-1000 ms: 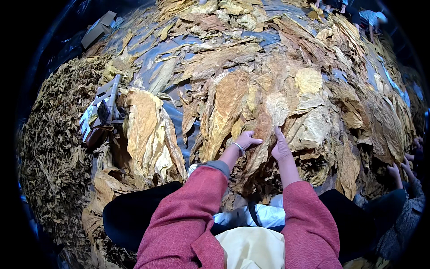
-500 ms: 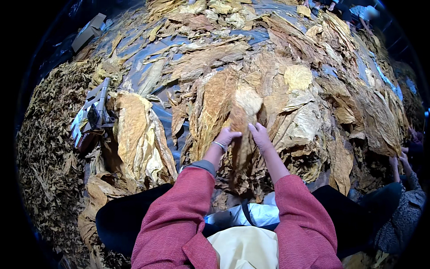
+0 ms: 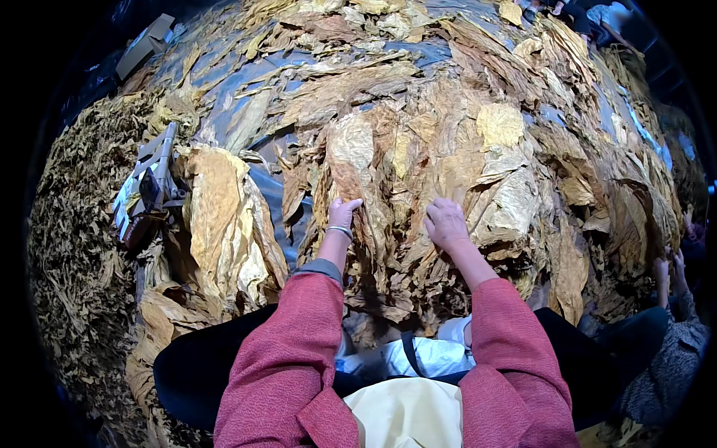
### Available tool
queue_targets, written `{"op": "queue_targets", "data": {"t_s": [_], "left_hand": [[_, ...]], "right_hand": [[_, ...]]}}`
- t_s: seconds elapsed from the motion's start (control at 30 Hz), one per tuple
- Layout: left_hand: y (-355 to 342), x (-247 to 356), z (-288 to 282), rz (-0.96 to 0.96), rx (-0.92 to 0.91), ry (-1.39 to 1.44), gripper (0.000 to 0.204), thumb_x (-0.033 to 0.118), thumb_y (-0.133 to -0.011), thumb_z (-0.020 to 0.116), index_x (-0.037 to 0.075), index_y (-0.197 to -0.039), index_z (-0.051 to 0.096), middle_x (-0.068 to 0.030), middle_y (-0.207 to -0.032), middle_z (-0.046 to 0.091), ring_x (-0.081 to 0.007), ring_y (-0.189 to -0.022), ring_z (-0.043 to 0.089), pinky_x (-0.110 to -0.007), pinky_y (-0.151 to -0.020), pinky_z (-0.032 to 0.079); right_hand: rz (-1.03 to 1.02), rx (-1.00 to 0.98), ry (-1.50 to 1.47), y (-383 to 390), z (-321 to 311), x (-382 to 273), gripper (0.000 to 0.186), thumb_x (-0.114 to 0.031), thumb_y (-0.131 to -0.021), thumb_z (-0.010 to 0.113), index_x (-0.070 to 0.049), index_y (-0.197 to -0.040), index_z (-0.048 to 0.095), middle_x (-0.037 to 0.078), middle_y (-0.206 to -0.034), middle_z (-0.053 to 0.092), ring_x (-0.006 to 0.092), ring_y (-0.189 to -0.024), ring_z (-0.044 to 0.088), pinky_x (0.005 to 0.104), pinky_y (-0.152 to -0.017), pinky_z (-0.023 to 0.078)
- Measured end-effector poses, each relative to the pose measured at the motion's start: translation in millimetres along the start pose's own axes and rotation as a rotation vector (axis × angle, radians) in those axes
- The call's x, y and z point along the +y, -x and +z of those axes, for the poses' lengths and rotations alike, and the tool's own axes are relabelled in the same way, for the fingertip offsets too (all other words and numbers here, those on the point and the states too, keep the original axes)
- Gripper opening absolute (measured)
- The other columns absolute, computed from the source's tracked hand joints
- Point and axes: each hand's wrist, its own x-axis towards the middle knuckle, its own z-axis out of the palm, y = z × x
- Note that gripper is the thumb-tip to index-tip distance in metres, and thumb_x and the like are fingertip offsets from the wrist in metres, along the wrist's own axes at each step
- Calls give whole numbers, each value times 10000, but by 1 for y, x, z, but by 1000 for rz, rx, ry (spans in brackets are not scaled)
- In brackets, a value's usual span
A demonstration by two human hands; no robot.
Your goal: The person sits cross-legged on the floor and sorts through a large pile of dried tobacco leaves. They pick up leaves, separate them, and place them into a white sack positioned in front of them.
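Dried tobacco leaves lie heaped in front of me, long, wrinkled and brown to yellow. My left hand (image 3: 342, 215) is closed round the lower end of a tobacco leaf (image 3: 351, 153), pale toward its top and brown below. This leaf rests on the left part of the heap. A little to the right, my right hand (image 3: 447, 222) has its fingers curled on the lower end of a thin tan leaf (image 3: 452, 173), slightly blurred. Its fingertips are partly hidden. Between my hands hang the ends of several more brown leaves (image 3: 388, 216).
A stack of large golden leaves (image 3: 216, 216) lies to my left, beside a slotted grey-white crate (image 3: 153, 175). Farther left rises a mound of crumpled dark leaves (image 3: 82, 246). A cardboard box (image 3: 146, 46) stands far left. At right, a co-worker's hands (image 3: 670, 265) touch leaves.
The pale-topped leaf, earlier between both hands, now lies farther left under my left hand. My right hand has let go of it, moved slightly right and taken a tan leaf.
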Motion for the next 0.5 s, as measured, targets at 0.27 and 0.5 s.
{"op": "queue_targets", "data": {"t_s": [0.27, 0.5], "left_hand": [[4, 0, 3, 24, 12, -39, 340, 43, -632, 641, 18, -949, 518, -41, -886, 567, -152, -786, 526, -266, -738, 403], [0, -9, -2, 75, 62, -25, 245, 53, -631, 640, -13, -853, 558, -39, -796, 578, -140, -695, 519, -251, -676, 412]], "right_hand": [[-5, 250, -80, 4, -23, 22, 287, -91, -682, 564, -27, -952, 491, 180, -1109, 437, 324, -1062, 404, 366, -904, 347], [-74, 90, 116, 11, -30, 49, 298, -29, -627, 544, -73, -919, 504, 104, -1084, 470, 279, -1090, 404, 355, -919, 344]]}}
